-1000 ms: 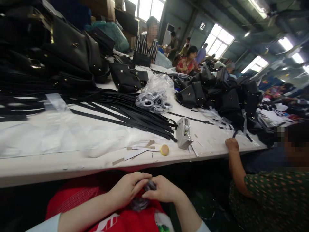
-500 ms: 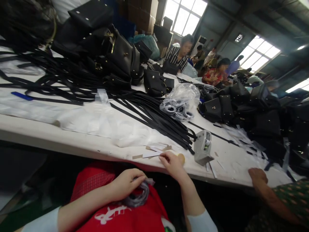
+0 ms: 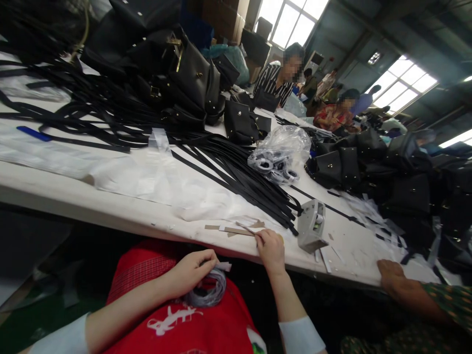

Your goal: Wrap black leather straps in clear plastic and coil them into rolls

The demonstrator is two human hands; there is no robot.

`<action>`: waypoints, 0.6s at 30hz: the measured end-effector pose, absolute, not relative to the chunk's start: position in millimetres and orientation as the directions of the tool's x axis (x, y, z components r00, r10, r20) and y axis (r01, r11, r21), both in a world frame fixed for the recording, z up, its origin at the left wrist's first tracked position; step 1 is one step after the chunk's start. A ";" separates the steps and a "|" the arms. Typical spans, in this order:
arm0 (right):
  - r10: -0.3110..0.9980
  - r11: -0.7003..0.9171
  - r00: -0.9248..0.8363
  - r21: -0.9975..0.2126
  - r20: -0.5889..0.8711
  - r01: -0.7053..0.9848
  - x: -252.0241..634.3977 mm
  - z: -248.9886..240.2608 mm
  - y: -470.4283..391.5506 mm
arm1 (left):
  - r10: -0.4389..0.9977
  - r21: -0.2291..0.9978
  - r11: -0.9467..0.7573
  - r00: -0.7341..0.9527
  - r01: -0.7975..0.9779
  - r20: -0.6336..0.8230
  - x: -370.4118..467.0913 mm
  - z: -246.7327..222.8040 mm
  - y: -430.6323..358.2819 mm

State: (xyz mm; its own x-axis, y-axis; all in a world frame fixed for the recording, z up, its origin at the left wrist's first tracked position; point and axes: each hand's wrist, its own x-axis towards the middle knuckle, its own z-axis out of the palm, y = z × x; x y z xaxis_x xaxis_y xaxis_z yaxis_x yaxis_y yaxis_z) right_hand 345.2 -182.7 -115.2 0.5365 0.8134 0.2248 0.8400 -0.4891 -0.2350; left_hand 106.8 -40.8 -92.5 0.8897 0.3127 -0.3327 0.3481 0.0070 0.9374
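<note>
My left hand (image 3: 195,270) is closed on a coiled grey strap bundle (image 3: 210,290), just above the red apron (image 3: 173,322) on my lap. At the table's front edge, my right hand (image 3: 271,248) pinches the end of a thin paper strip (image 3: 241,230). Other brown and white strips lie under and beside its fingertips. A small yellowish round item is mostly hidden behind that hand. Right of it stands a grey tape dispenser (image 3: 312,226). Long black straps (image 3: 236,172) lie beyond, their ends close to the dispenser.
Black bags (image 3: 184,73) are piled at the back left, more (image 3: 398,172) at the right. A clear plastic bag (image 3: 283,152) holds several grey rolls. White sheeting (image 3: 129,179) runs along the table (image 3: 110,209). Another person's hand (image 3: 391,275) rests at the right edge; other people sit farther back.
My right hand has turned and shifted slightly right, raising a strip end; the strips beside it lie differently. My left hand stays on the coil. The view has shifted slightly.
</note>
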 end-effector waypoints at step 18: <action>0.952 -0.298 0.253 -0.333 -0.172 0.894 239.3 -1.0 -192.2 | 0.178 0.893 0.119 0.875 0.435 -0.450 116.0 -99.4 -34.9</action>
State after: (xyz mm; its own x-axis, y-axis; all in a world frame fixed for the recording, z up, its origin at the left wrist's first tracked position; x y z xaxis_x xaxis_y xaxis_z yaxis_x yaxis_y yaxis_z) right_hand 239.3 -192.2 -1.0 0.2533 0.9520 -0.1717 0.8945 -0.2981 -0.3332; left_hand 116.0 -34.9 -99.4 0.8751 0.1783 -0.4500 0.4348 0.1187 0.8927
